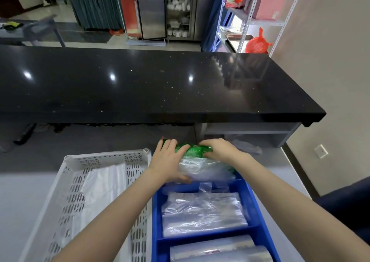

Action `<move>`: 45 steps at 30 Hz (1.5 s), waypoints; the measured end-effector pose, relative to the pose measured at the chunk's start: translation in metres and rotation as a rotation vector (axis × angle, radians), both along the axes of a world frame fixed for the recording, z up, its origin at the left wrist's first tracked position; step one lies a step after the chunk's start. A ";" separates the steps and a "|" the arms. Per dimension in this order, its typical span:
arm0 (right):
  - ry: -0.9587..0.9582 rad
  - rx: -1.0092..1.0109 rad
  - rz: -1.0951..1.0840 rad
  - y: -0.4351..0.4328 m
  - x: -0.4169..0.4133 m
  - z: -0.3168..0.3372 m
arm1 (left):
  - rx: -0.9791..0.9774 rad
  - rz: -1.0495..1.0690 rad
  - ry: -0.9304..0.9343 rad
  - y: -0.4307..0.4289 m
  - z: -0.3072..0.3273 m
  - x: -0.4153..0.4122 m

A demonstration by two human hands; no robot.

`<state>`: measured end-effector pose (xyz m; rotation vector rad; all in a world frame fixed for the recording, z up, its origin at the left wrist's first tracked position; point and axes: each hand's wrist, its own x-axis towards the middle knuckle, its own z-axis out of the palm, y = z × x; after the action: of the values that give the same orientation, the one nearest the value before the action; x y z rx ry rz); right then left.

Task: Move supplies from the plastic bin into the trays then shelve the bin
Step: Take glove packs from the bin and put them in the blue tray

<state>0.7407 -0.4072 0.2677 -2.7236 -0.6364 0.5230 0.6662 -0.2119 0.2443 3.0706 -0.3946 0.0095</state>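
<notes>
A white perforated plastic bin (108, 157) sits at the left on the grey table, with a white plastic bag (100, 181) lying inside. To its right is a blue divided tray (258, 229). Its middle compartment holds clear plastic bags (202, 211); the near one holds clear rolls (216, 249). At the tray's far compartment, my left hand (168, 161) and my right hand (218, 147) press on a green printed packet (190, 150) that lies over a bundle of clear bags (202, 169).
A long black stone counter (152, 85) runs across just beyond the table, with an open grey shelf (248, 131) under its right end. A white metal rack (248, 21) with red bags stands at the back right, next to the wall.
</notes>
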 end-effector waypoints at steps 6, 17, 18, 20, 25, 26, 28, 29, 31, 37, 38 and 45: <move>0.303 0.002 0.110 -0.008 0.023 0.019 | -0.122 -0.057 0.067 0.005 0.006 0.007; -0.417 -0.055 0.017 -0.005 -0.020 -0.012 | -0.040 0.023 -0.050 -0.004 -0.032 -0.003; -0.450 0.034 -0.024 -0.007 -0.024 -0.011 | -0.034 0.021 -0.048 -0.003 -0.031 -0.002; -0.470 0.248 -0.062 -0.010 -0.034 -0.008 | -0.010 0.009 -0.042 -0.001 -0.029 0.000; -0.525 0.105 0.323 -0.013 -0.060 -0.026 | -0.039 -0.035 -0.010 0.003 -0.021 -0.003; -0.564 0.088 0.314 -0.015 -0.060 -0.031 | -0.087 -0.054 -0.006 0.004 -0.016 -0.005; -0.619 0.082 0.238 -0.017 -0.057 -0.037 | -0.168 -0.111 -0.053 0.010 -0.006 -0.011; -0.632 0.072 0.207 -0.017 -0.058 -0.038 | -0.189 -0.154 -0.097 0.012 -0.001 -0.016; -0.662 0.039 0.213 -0.017 -0.060 -0.042 | -0.212 -0.261 -0.149 0.013 0.005 -0.028; -0.486 0.044 0.150 -0.016 -0.073 -0.021 | -0.075 -0.173 -0.038 0.013 -0.006 -0.042; -0.428 0.032 0.164 -0.018 -0.075 -0.019 | -0.038 -0.124 0.011 0.013 -0.006 -0.040; -0.115 -0.005 0.099 -0.018 -0.074 -0.018 | -0.117 -0.083 0.192 0.006 -0.010 -0.035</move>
<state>0.6671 -0.4250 0.2499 -2.7530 -0.8038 0.3934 0.6312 -0.2061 0.2347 2.9036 -0.4898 -0.2542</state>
